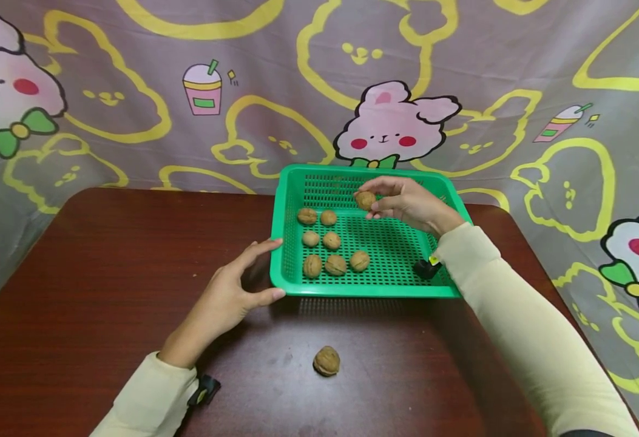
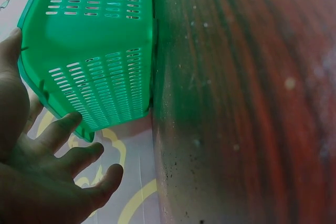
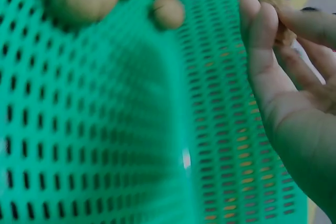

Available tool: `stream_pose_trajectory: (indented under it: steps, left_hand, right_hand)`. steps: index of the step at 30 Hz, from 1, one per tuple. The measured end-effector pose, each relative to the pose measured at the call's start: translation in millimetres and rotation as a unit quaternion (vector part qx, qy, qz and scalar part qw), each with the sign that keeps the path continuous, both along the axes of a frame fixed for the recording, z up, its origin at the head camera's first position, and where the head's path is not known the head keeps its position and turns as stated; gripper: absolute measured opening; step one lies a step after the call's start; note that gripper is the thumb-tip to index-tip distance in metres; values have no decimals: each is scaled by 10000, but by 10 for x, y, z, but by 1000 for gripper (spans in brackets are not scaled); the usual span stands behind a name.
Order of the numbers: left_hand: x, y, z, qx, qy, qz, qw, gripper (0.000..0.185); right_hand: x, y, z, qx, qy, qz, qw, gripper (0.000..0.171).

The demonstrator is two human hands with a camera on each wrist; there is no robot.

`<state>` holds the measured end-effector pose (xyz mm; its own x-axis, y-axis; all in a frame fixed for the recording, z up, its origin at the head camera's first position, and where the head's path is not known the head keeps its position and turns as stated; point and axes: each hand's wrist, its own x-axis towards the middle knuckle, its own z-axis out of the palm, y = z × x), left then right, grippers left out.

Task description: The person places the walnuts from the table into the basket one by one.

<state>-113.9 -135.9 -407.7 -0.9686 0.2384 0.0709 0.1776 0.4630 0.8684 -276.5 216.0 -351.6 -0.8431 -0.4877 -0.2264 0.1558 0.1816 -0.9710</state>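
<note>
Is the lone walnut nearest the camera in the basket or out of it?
Out. The walnut lies on the bare table, apart from the green basket, with neither hand touching it.

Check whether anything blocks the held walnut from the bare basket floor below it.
Nothing visible does. The right hand pinches the walnut above the green basket; the floor beneath is bare, with the other walnuts lying nearer the left side.

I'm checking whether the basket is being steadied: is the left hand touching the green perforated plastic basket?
Touching. In the head view the left hand has its fingertip and thumb against the side wall of the green perforated plastic basket; the left wrist view shows fingers at its corner.
</note>
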Motion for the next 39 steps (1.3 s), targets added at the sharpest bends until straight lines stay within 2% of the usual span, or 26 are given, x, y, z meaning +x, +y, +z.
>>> stream_pose_trajectory:
  steps: [5, 12, 21, 34, 39]
  left_hand:
    - [7, -9, -1, -63, -21, 19, 10000, 83]
    - [24, -16, 9, -124, -63, 51, 9999, 83]
    - [16, -11, 19, -138, -28, 40, 9999, 83]
    - [5, 0, 13, -120, 17, 19, 9999, 83]
    - [3, 2, 2, -113, 29, 13, 9999, 84]
  right_hand:
    - [-30, -23, -172, 877, -213, 589, 9942, 36]
    - [-38, -72, -340, 1431, -323, 1161, 9823, 39]
    - [-45, -74, -393, 1650, -271, 1266, 9778, 41]
    - [-44, -53, -358, 1889, -211, 1423, 9714, 44]
    - [-45, -49, -342, 1889, -222, 1373, 9721, 45]
